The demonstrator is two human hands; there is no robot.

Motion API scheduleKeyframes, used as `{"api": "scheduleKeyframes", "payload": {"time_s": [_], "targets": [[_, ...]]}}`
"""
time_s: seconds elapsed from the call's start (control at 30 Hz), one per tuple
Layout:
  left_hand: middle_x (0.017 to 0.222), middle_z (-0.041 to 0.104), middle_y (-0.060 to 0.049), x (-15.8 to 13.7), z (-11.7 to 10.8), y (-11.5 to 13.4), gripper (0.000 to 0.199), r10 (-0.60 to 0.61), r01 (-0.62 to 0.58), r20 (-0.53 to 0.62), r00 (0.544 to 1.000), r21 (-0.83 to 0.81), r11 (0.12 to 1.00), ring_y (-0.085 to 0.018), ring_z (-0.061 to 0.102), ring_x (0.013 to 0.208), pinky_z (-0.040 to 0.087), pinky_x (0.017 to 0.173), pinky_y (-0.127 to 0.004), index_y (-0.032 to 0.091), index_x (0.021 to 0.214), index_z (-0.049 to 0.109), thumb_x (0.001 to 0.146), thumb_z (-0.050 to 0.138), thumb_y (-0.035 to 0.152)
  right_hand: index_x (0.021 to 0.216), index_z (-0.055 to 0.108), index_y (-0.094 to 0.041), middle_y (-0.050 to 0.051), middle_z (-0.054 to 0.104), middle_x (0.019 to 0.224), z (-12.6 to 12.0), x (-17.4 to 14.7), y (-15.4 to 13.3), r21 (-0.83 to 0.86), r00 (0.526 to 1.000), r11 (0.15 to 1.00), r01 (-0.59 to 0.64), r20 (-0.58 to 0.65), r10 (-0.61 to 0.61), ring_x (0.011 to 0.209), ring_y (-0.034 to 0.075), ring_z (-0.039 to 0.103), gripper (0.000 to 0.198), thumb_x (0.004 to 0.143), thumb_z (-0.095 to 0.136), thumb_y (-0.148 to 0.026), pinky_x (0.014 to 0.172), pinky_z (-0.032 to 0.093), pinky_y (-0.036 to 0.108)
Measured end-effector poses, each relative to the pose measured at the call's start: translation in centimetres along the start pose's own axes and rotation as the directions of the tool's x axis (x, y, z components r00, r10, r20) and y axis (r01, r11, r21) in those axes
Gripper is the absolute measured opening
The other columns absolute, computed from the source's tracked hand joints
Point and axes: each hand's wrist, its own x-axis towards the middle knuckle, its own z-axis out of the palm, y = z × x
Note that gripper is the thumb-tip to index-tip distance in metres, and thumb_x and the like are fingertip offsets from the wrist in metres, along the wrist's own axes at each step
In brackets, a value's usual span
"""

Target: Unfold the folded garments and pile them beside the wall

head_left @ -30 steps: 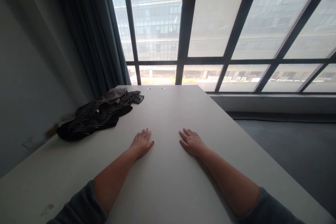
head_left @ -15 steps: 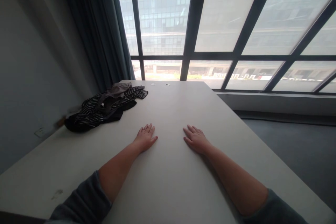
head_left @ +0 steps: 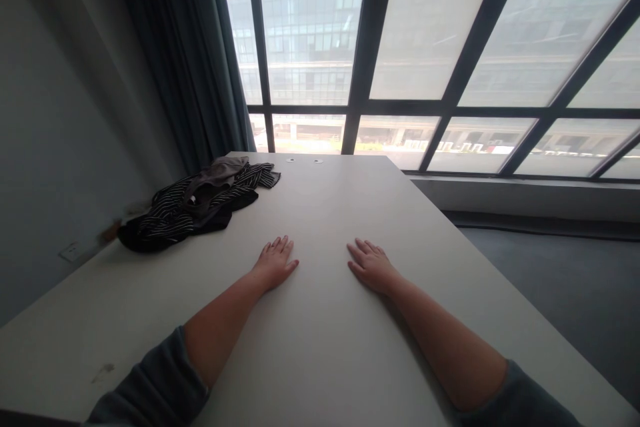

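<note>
both hands are laid flat and open on the tabletop [head_left: 320, 347], palms down, fingers spread, nothing gripped: the left hand [head_left: 274, 264] and the right hand [head_left: 371, 266] are set side by side with a bare strip between them. the nearest thing, a heap of striped dark clothes [head_left: 195, 210], is left untouched beyond the left hand, toward the tabletop's far left corner, near the curtain [head_left: 200, 67]; judged from this, no handling is begun and all of it is left. between the clothes and the hands open surface is seen. right of the clothes, the tabletop's long right edge drops to the floor [head_left: 560, 280]; its far edge is met by the window [head_left: 430, 60].
</note>
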Motion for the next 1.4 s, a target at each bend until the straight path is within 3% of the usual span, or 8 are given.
{"api": "scheduleKeyframes", "payload": {"time_s": [0.2,0.43,0.77,0.9,1.13,1.4], "targets": [[0.177,0.013,-0.012,-0.3,-0.2,0.0,0.073,0.005,-0.005,-0.007,1.000,0.013,1.000,-0.030,0.013,0.164,0.013,0.133,-0.050,0.014,0.168,0.028,0.105,0.032,0.052,0.169,0.032,-0.028,0.006,0.014,0.174,0.2,0.1,0.2,-0.013,1.000,1.000,0.005,-0.006,-0.005,0.162,0.033,0.017,0.068,0.106,0.039,-0.054,0.133,0.016,0.051],[0.177,0.016,-0.005,0.5,-0.3,1.7,0.060,-0.049,0.049,-0.050,0.998,-0.012,0.999,-0.037,0.015,0.163,0.014,0.130,-0.059,0.040,0.164,0.037,0.107,0.029,0.057,0.169,0.032,-0.031,0.005,0.015,0.174,0.3,0.3,0.3,-0.031,1.000,1.000,0.003,-0.018,-0.004,0.162,0.034,0.019,0.067,0.106,0.039,-0.054,0.132,0.019,0.054],[0.178,0.015,-0.003,1.0,-0.1,2.1,0.058,-0.047,0.046,-0.046,0.998,-0.031,0.998,-0.040,0.013,0.163,0.012,0.129,-0.063,0.048,0.161,0.038,0.105,0.032,0.061,0.168,0.034,-0.029,0.007,0.017,0.173,-0.2,0.0,-0.1,-0.044,1.000,0.999,-0.004,-0.020,0.003,0.161,0.034,0.020,0.066,0.106,0.039,-0.052,0.132,0.020,0.053],[0.177,0.016,-0.004,1.0,0.0,2.0,0.062,-0.045,0.044,-0.057,0.997,-0.011,0.999,-0.037,0.014,0.163,0.013,0.130,-0.061,0.043,0.164,0.035,0.105,0.030,0.061,0.168,0.034,-0.030,0.006,0.017,0.174,-0.1,0.0,0.0,-0.055,1.000,0.998,-0.003,-0.026,0.001,0.161,0.033,0.021,0.066,0.107,0.039,-0.053,0.132,0.021,0.053],[0.176,0.019,-0.006,1.8,0.1,1.1,0.067,-0.096,0.098,-0.081,0.992,0.015,0.995,-0.025,0.020,0.163,0.017,0.133,-0.046,0.021,0.168,0.029,0.106,0.025,0.047,0.168,0.034,-0.029,0.006,0.018,0.173,0.0,0.2,0.2,-0.068,1.000,0.998,0.005,-0.028,-0.007,0.161,0.034,0.022,0.066,0.107,0.039,-0.052,0.132,0.022,0.053],[0.175,0.020,-0.010,2.9,0.2,-2.4,0.071,-0.263,0.267,-0.126,0.957,0.017,0.964,-0.028,0.022,0.162,0.018,0.132,-0.049,0.012,0.167,0.030,0.104,0.023,0.045,0.168,0.035,-0.029,0.006,0.017,0.173,0.0,0.2,0.2,-0.057,1.000,0.998,0.010,-0.026,-0.011,0.161,0.034,0.021,0.066,0.107,0.040,-0.053,0.132,0.022,0.052]]}}
